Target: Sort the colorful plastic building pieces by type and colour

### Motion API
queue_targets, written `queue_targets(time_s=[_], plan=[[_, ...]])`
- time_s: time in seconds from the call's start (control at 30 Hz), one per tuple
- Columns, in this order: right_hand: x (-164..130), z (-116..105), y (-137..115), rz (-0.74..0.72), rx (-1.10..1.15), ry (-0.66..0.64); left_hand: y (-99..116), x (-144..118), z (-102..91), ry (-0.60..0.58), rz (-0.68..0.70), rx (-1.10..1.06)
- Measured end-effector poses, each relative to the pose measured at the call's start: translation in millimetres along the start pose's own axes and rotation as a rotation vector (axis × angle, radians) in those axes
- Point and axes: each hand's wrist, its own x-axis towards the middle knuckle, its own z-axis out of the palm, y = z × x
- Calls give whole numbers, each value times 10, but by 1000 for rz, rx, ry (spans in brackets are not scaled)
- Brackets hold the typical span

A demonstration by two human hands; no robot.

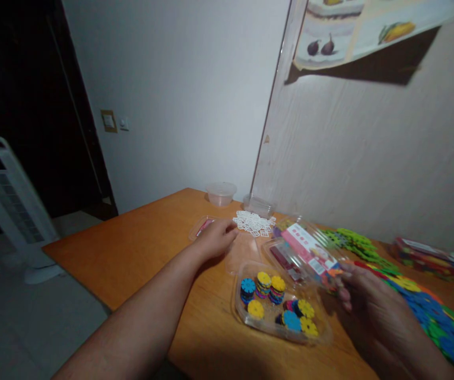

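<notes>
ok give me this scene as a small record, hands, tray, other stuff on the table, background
left hand: beside the white pieces, contact unclear; hand point
right hand: holding the labelled clear plastic by its near right end
labelled clear plastic: tilted; lid or box, cannot tell
open tray: toothed discs, some stacked, yellow and blue on top
back of table: clear round bowl
right side: green pieces, blue pieces
background: fruit poster on wall
</notes>
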Motion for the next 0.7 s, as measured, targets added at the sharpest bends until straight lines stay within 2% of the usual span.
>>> queue_targets(time_s=[0.1, 0.27, 0.37, 0.47, 0.53, 0.6, 0.63, 0.7], plan=[[-118, 74, -59, 146, 90, -121, -58, 34, 6, 89, -74, -124], [-188, 63, -27, 281, 7, -244, -83, 43, 9, 89, -107, -205], [-201, 75, 4, 302, -9, -233, -56, 46, -17, 51, -135, -169], [-169, 73, 34, 233, -93, -120, -36, 51, -36, 35, -138, -142], [-79, 39, 29, 133, -291, -31, -46, 57, -34, 39, -128, -139], [78, -9, -12, 14, -609, 36, -80, 64, -20, 55, -146, -158], [177, -28, -43, -42, -778, 52, -105, 69, -11, 70, -169, -177], [389, -36, -113, -108, -1071, 4, -165, 82, 6, 108, -235, -233]])
